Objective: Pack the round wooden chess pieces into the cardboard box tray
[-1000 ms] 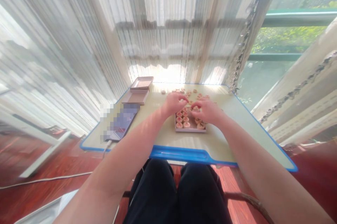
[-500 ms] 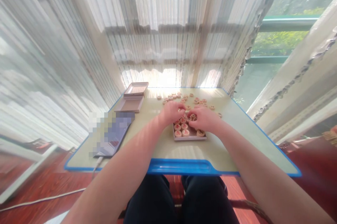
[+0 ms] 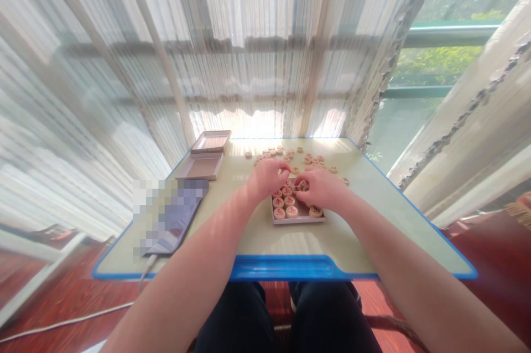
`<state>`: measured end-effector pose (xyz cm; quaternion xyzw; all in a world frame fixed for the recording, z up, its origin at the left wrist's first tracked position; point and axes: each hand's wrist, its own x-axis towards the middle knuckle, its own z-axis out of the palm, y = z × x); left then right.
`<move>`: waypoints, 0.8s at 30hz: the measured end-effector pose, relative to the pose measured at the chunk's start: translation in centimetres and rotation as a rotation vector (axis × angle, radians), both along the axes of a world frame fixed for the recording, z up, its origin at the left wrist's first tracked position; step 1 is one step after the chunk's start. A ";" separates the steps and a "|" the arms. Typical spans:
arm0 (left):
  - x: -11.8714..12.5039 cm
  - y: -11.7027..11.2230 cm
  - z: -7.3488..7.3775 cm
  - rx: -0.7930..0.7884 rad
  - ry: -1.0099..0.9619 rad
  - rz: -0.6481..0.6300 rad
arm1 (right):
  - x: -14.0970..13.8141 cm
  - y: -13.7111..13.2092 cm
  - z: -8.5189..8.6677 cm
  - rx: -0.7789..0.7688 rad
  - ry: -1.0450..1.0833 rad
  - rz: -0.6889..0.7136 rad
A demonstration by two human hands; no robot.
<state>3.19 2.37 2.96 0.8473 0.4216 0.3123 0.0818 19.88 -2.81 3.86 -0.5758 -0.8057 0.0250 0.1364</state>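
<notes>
A shallow open box (image 3: pixel 298 221) lies on the table in front of me. Red-marked Chinese chess pieces (image 3: pixel 289 201) sit in rows along its left side, and a black-marked piece (image 3: pixel 315 211) lies in its near right corner. Over the box's far left corner is my left hand (image 3: pixel 269 177), its thumb and fingertips pinched together; whatever they hold is hidden. My right hand (image 3: pixel 323 188) reaches in from the right, thumb and fingers curled around a black-marked chess piece (image 3: pixel 304 185) inside the box. The fingers partly cover the pieces there.
Loose chess pieces (image 3: pixel 314 159) are scattered beyond my hands. Two empty box parts (image 3: pixel 201 167) lie at the far left. A tablet (image 3: pixel 178 220) with a cable (image 3: pixel 150 262) rests on the left. The table has a blue edge with a front groove (image 3: pixel 286 267); sheer curtains (image 3: pixel 257 76) hang behind.
The view has shifted slightly. My left hand stays pinched at the far left corner of the box, and my right hand remains curled over the black-marked pieces with little movement.
</notes>
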 end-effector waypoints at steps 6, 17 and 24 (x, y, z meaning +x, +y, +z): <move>-0.1 -0.1 0.0 -0.005 -0.003 0.007 | -0.1 0.1 -0.1 -0.002 -0.024 0.001; 0.0 -0.1 0.0 -0.017 0.018 0.010 | -0.3 0.0 0.0 -0.001 -0.028 -0.018; 0.1 -0.3 0.4 -0.017 0.026 0.002 | -0.5 0.2 0.1 -0.017 -0.025 -0.034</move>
